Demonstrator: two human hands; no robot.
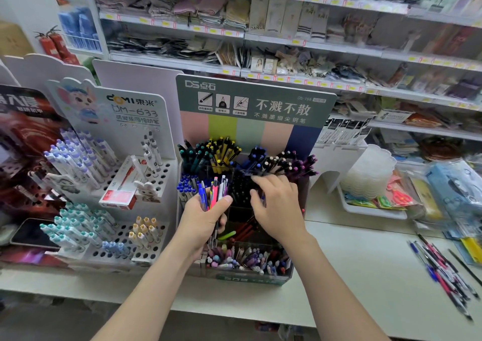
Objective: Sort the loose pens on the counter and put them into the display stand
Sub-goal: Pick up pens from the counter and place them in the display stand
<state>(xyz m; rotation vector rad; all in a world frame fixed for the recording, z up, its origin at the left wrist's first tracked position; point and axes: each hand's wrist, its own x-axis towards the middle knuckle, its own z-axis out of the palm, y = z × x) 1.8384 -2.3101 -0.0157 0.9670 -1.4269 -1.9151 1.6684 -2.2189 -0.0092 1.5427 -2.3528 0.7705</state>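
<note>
Both forearms are bare and slender. The left hand (pixel 206 218) shows before the display stand's (pixel 255 100) left half, the right hand (pixel 276 205) before its middle.

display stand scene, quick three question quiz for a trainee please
1. True or false: the left hand grips a bundle of pens.
2. The loose pens lie on the counter: A) left of the display stand, B) right of it, C) behind it.
3. Fill in: the display stand's header board is mostly ____.
Key: 1 true; 2 B; 3 green.
</note>
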